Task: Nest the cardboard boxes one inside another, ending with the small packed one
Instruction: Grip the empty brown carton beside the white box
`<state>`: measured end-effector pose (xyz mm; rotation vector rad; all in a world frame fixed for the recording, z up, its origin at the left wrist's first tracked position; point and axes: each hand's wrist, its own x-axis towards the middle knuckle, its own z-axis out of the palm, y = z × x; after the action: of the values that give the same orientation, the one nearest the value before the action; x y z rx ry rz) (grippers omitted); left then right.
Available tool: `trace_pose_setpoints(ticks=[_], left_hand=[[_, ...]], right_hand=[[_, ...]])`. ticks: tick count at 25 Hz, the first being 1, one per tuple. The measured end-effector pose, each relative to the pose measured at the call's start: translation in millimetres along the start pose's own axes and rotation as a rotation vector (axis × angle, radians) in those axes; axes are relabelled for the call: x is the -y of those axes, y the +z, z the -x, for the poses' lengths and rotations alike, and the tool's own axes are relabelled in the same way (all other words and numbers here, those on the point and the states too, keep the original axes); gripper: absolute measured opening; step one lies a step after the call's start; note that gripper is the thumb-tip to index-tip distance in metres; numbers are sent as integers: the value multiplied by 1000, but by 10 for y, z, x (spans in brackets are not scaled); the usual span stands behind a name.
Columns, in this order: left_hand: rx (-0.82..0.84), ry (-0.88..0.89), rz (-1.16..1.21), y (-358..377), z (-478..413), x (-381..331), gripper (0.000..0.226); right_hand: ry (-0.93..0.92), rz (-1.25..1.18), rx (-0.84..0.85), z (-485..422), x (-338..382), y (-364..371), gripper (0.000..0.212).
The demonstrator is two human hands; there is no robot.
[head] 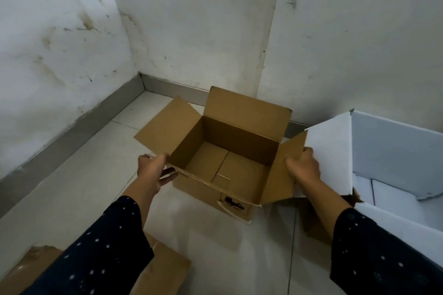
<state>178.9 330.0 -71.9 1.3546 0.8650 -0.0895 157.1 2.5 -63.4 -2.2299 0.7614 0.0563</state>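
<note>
Bottom left of frame: a flat brown box (163, 268), partly under the left sleeve (100, 249). Mid-frame, the open box (225, 163) sits on the floor (84, 187) w/ flaps out, nothing inside. Left hand (153, 172) grips its near-left corner – thumb at the rim, fingers on the outer wall. Right hand (304, 166) is closed on the right flap. White box (395, 151) just right, touching that flap. Walls (191, 19) behind.

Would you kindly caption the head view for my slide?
Both hands, left hand and right hand, grip an open, empty brown cardboard box beside a larger white box.
</note>
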Motion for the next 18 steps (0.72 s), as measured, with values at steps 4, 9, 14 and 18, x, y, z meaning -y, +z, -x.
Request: trace_pose_setpoints(ticks=[4, 9, 14, 18], left_hand=[[-202, 251, -149, 231, -17, 127, 46], [-196, 269, -106, 417, 126, 347, 22], [-151, 260, -151, 413, 245, 330, 31], [-124, 495, -279, 98, 374, 285, 58]], right_hand=[[-123, 154, 89, -27, -98, 147, 58], [-169, 254, 16, -427, 79, -16, 59], [-143, 292, 66, -407, 106, -104, 66], [-387, 405, -112, -89, 345, -139, 72]])
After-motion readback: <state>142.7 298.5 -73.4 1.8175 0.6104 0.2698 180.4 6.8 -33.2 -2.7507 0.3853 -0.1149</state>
